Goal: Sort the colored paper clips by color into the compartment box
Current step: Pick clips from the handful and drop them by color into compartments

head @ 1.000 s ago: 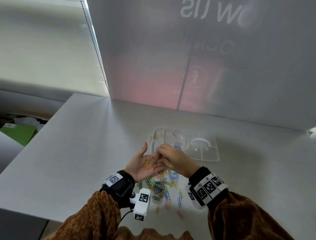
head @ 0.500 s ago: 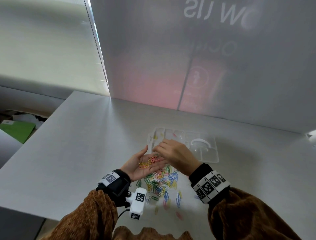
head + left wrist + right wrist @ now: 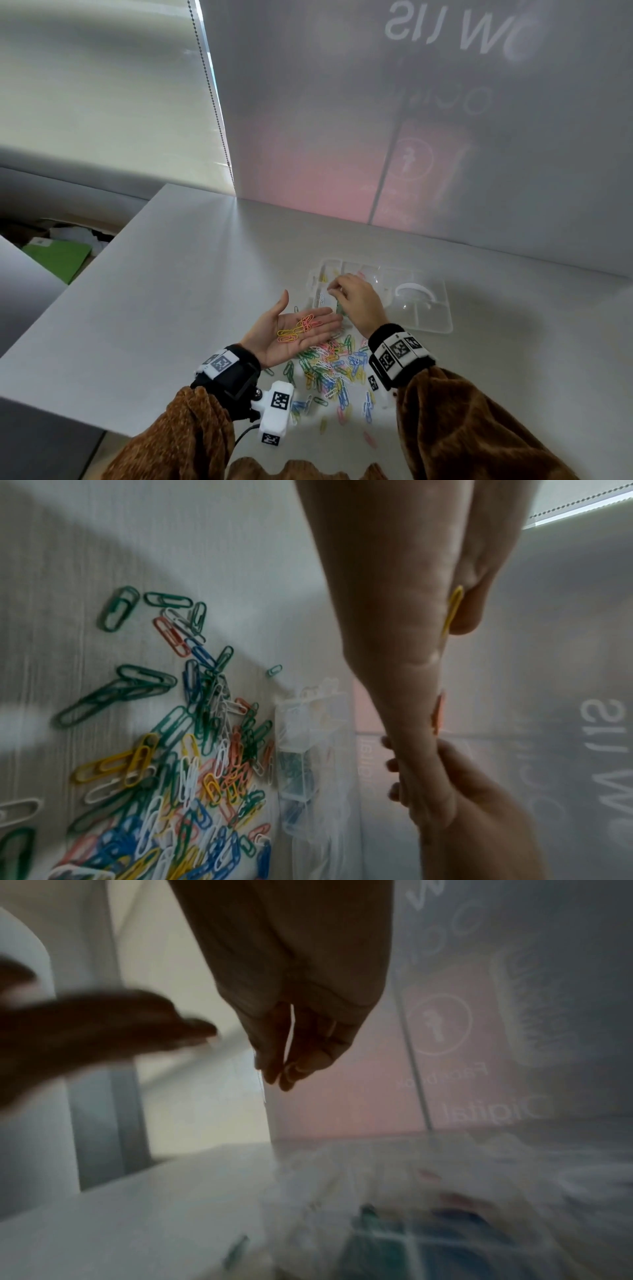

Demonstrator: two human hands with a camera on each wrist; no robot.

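Note:
My left hand (image 3: pixel 270 325) is held flat, palm up, above the table, and several yellow and orange paper clips (image 3: pixel 301 327) lie loose on it. In the left wrist view one yellow clip (image 3: pixel 453 610) shows at the palm's edge. My right hand (image 3: pixel 356 301) hovers over the left end of the clear compartment box (image 3: pixel 428 318), fingertips (image 3: pixel 291 1077) drawn together and pointing down. Blur hides whether a clip sits between them. A pile of mixed coloured clips (image 3: pixel 329 366) lies on the table under both hands.
The grey table (image 3: pixel 154 308) ends in a drop at the left. A frosted panel (image 3: pixel 376 137) stands close behind the box, beside a blind cord (image 3: pixel 215 109). A white curved piece (image 3: pixel 412 289) lies in the box's right half. Stray clips (image 3: pixel 368 407) reach toward the near edge.
My right hand has lifted off the left palm and moved forward over the box. The left hand has opened flatter and stayed in place with its clips.

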